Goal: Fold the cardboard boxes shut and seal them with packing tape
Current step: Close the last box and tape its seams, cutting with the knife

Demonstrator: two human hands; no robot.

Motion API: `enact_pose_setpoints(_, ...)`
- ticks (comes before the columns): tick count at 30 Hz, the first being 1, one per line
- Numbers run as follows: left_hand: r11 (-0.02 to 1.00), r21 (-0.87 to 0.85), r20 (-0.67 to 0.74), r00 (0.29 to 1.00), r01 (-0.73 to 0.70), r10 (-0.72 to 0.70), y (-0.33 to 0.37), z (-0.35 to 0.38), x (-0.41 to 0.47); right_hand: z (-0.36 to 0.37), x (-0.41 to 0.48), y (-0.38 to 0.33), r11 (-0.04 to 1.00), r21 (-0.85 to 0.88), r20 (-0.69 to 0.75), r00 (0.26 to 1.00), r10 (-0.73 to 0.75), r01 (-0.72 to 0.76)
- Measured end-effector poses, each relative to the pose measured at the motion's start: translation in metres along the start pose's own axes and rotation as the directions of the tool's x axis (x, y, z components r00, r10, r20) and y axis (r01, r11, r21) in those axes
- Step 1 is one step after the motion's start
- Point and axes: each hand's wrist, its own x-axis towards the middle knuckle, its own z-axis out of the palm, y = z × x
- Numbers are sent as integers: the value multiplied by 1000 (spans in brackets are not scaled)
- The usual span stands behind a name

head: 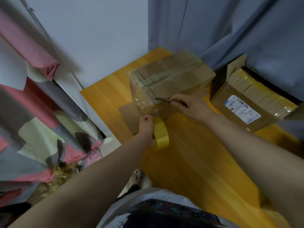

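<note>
A taped-up cardboard box (171,78) stands on the yellow wooden table (194,162). A strip of clear tape runs from the box's near face down to a yellow tape roll (162,134). My left hand (146,125) pinches that tape just above the roll, which hangs by my wrist. My right hand (189,106) grips a thin dark blade-like tool (162,99), its tip laid against the tape on the box's near side. A loose cardboard flap (130,116) lies flat under the box.
A second cardboard box (250,102) with a white shipping label and one raised flap sits at the table's right, against a blue-grey curtain (246,30). Patterned pink and grey fabric (32,112) hangs at left. The table's left edge drops to the floor.
</note>
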Motion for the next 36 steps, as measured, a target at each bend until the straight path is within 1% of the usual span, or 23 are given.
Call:
enact_pose_setpoints(1,1000,-1,1,1000,-4,4,0,0,0,0,-3,1,992,-123,35,999,-23,28)
enact_pose_setpoints(3,1000,2,-1,1000,-4,4,2,-1,-5,2,-4,3,957,-285,69,997,-39,58)
enact_pose_setpoints(7,1000,-5,-15,1000,4,-4,6,-2,-9,12,2,-3,858,-501,75,993,-86,112)
enact_pose_setpoints(10,1000,-5,-29,1000,0,0,6,-3,-11,19,7,-6,776,-613,112,988,-105,152)
enact_pose_setpoints(13,1000,17,-33,999,1,0,6,-3,-10,22,8,-7,713,-661,52,962,-268,234)
enact_pose_setpoints(14,1000,19,-31,999,12,-11,6,-2,-10,22,8,-7,696,-681,26,957,-288,228)
enact_pose_setpoints(16,999,21,-22,999,25,-24,7,-3,-10,25,4,-6,658,-719,116,972,-204,224)
enact_pose_setpoints(17,999,19,-22,999,27,-26,7,-3,-9,30,-1,2,662,-730,158,984,-77,169)
enact_pose_setpoints(19,999,14,-21,999,29,-29,8,-3,-10,38,-13,20,769,-639,201,970,138,23)
enact_pose_setpoints(21,999,21,-22,999,28,-27,7,-5,-11,47,-32,40,867,-484,265,923,278,-122)
enact_pose_setpoints(23,999,10,-22,999,30,-30,7,-5,-12,60,-53,59,898,-399,407,842,354,-184)
enact_pose_setpoints(24,999,13,-26,999,29,-29,7,-5,-12,64,-63,64,899,-387,459,803,379,-202)
enact_pose_setpoints(25,1000,16,-30,999,24,-23,7,-5,-13,65,-72,64,898,-384,484,782,393,-214)
enact_pose_setpoints(26,999,24,-33,999,23,-22,7,-4,-13,65,-76,64,899,-368,474,784,401,-237)
enact_pose_setpoints(27,999,35,-31,999,24,-23,7,-4,-13,62,-76,63,904,-338,437,807,397,-262)
enact_pose_setpoints(28,999,41,-26,999,29,-28,8,-4,-13,59,-72,59,915,-301,363,855,371,-269)
enact_pose_setpoints(29,999,40,-22,999,36,-35,8,-4,-13,52,-63,52,938,-258,231,927,295,-234)
enact_pose_setpoints(30,998,31,-17,999,45,-45,8,-3,-13,45,-52,42,966,-203,59,983,174,-159)
enact_pose_setpoints(31,998,23,-13,999,53,-53,8,-3,-14,38,-39,28,986,-157,-90,995,36,-50)
enact_pose_setpoints(32,998,18,-12,999,53,-53,8,-3,-14,31,-24,14,990,-131,-183,980,-79,55)
enact_pose_setpoints(33,999,21,-14,999,49,-49,8,-4,-14,24,-9,-2,980,-133,-190,967,-169,145)
enact_pose_setpoints(34,999,25,-18,999,44,-44,8,-4,-14,20,5,-15,968,-151,-129,967,-218,198)
enact_pose_setpoints(36,998,37,-27,999,47,-46,8,-4,-14,19,30,-30,941,-227,72,968,-241,251)
